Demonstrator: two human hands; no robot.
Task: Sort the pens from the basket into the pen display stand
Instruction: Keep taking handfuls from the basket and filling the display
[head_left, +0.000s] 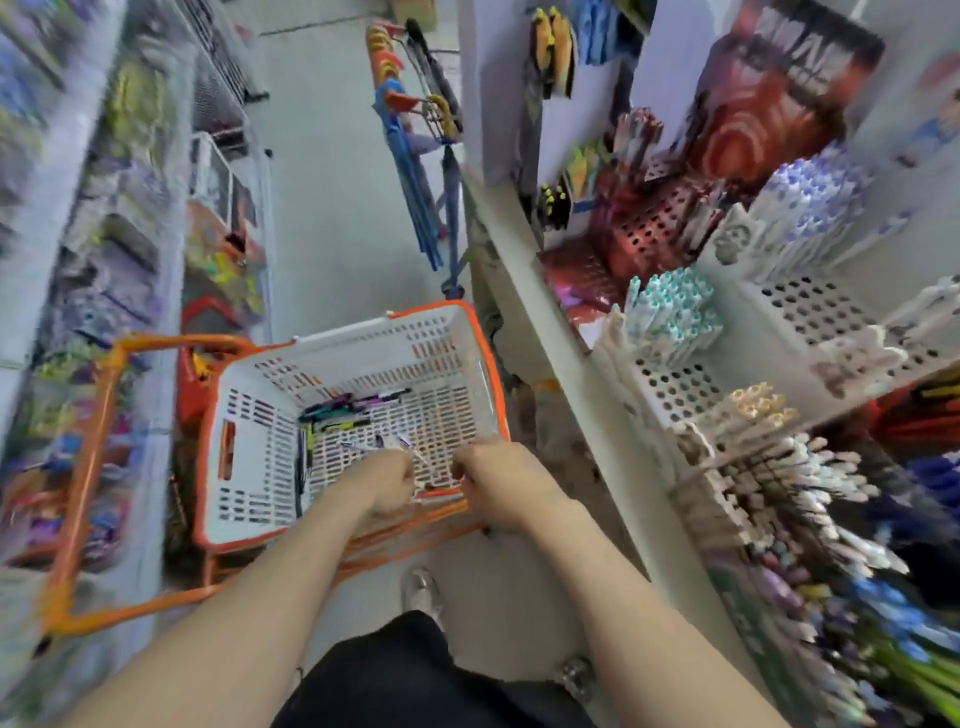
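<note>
Shop aisle (332, 208), basket (343, 358) of pens (337, 413)

One view only, head-worn, looking forward and steeply down a shop aisle through a wide lens. The left hand (387, 483) and right hand (498, 483) sit close below it over the basket (249, 395), forearms entering from the bottom edge, and the pen display stand (810, 306) runs up the right side.

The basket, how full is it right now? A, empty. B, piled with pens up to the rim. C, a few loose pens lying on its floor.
C: only a few pens lie scattered on the floor of the basket, well below its rim.
</note>
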